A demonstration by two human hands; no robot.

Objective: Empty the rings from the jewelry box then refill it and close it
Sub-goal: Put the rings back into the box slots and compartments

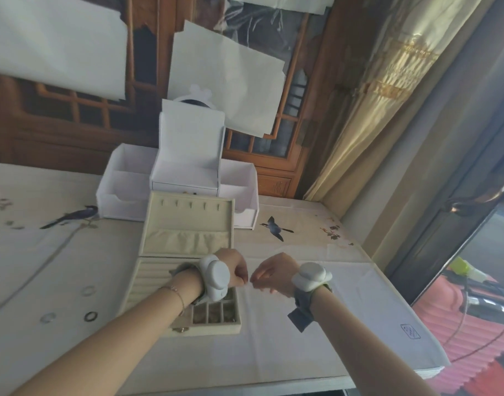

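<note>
Emptying step: beige velvet jewelry box point(185, 224) stood open; left hand point(235, 268) and right hand point(269, 271) curled, fingertips meeting, possibly pinching a ring; contents unclear. Next: set it on desk point(345, 324).

White wrist devices point(215, 277), grey straps point(302, 310)

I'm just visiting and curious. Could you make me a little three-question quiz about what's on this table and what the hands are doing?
1. True or false: the lid of the jewelry box stands open.
2. How many rings lie on the cloth left of the box? A) one B) three C) six
3. Fill in: the left hand and right hand meet just to the ___ of the box.

Key
1. True; the lid leans back against the white organizer.
2. B.
3. Right. Both hands have curled fingers; whether they pinch anything is too small to tell.
</note>
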